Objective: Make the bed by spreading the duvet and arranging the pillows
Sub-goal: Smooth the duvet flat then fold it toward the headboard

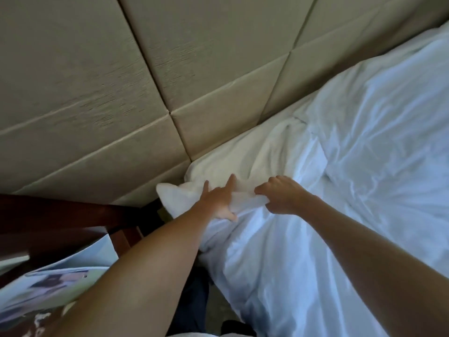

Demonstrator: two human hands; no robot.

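Observation:
A white duvet [364, 147] lies rumpled across the bed, filling the right half of the view. Its top corner [245, 203] is bunched at the near head end of the mattress. My left hand [218, 200] lies on that corner with fingers spread, thumb under a fold. My right hand [281, 194] is closed on the duvet's edge just to the right of it. A white pillow or cover corner [170, 194] pokes out past the mattress edge beside my left hand. The rest of any pillow is hidden.
A beige padded headboard [145, 81] of square panels runs along the head of the bed. A dark wooden bedside unit [60, 220] stands at the left, with printed papers [60, 280] lying on it near my left forearm.

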